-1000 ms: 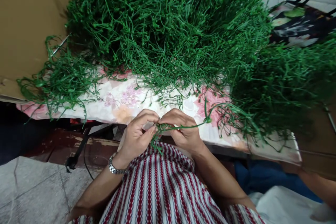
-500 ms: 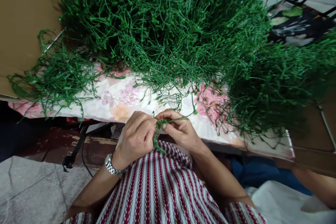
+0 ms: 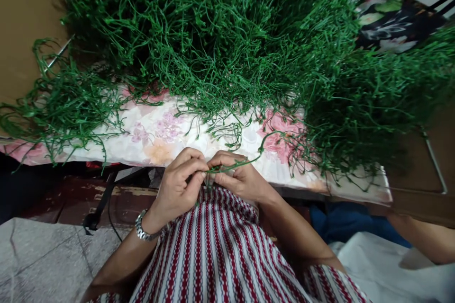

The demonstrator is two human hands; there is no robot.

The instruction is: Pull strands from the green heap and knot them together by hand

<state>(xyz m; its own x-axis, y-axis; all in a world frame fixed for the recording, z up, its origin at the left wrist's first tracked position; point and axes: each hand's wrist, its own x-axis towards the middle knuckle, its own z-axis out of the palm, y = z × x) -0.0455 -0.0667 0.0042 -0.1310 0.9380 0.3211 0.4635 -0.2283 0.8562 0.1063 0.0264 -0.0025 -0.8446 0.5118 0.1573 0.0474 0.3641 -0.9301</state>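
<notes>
Left hand [image 3: 183,182] and right hand [image 3: 243,180] nearly meet, each grip pinched on the green sprig [image 3: 255,157] by the near edge of the tabletop [image 3: 192,142]; I'd pinch lightly and close together, so it doesn't kink; its free end is best held clear of the green heap [image 3: 227,42].

The stem [image 3: 261,149] at the hands [image 3: 181,182] is green, as is the pile [image 3: 213,33] beyond them, near-black in its gaps. Just past the hands, the cloth [image 3: 179,149] is white, flowered in pink, lilac and orange. Below them, the garment [image 3: 209,255] carries red and white stripes. Far to their right, the bag [image 3: 387,23] is black with pale flowers.
</notes>
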